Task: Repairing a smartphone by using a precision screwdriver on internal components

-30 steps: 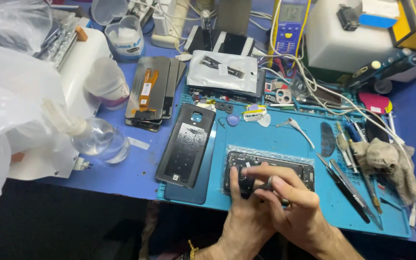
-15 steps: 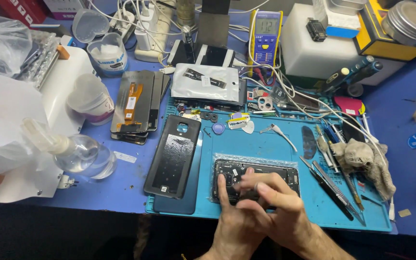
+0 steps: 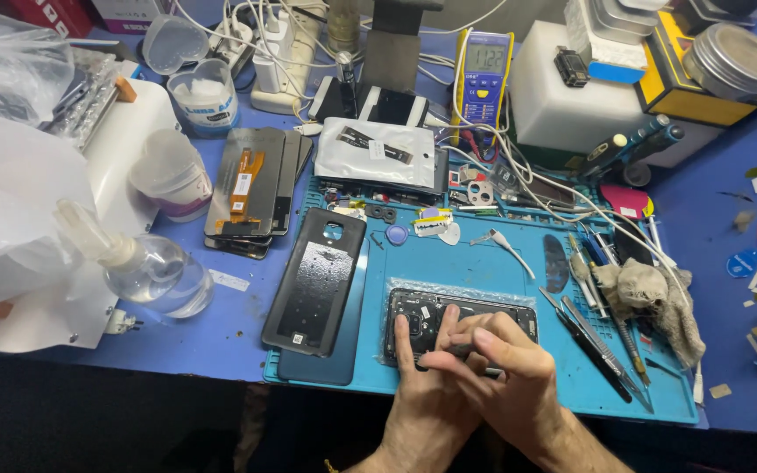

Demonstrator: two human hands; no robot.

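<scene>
Phone (image 3: 462,322) opened, back off, lying on blue mat (image 3: 519,280) at 6 o'clock | light, rigid, fragile internals: hold by frame edges | left hand (image 3: 427,385) steadies it, fingers pressing | right hand (image 3: 505,368) grip pinched on slim tool (image 3: 466,350)

Bright, even light falls from above on the bench, so colours read clearly and shadows stay short and soft. Mild glare sits on the plastic bag (image 3: 10,175) at the left and on the clear bottle (image 3: 146,271). Focus is sharp across the blue mat (image 3: 484,263). The near edge under the bench is dark. Wide-angle bending shows at the far corners.
</scene>
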